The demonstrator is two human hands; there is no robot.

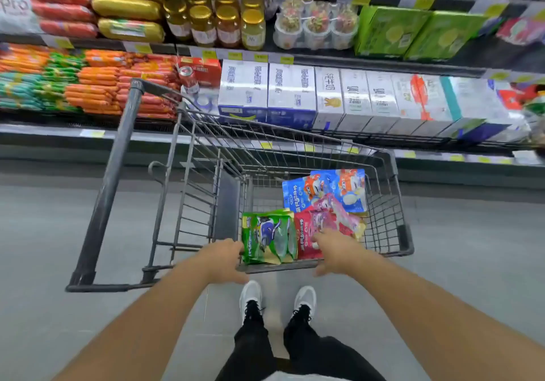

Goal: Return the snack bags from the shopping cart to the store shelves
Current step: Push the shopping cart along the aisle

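Three glossy snack bags lie in the basket of the grey wire shopping cart [392,192]: a green bag [268,236] at the near left, a red-pink bag [321,224] beside it, and a blue bag [327,189] behind. Your left hand [221,259] rests at the near rim, fingers curled at the green bag's edge; whether they grip it cannot be told. Your right hand [336,251] is spread open over the red-pink bag. Beyond the cart, the store shelves [383,59] carry white milk cartons [354,97].
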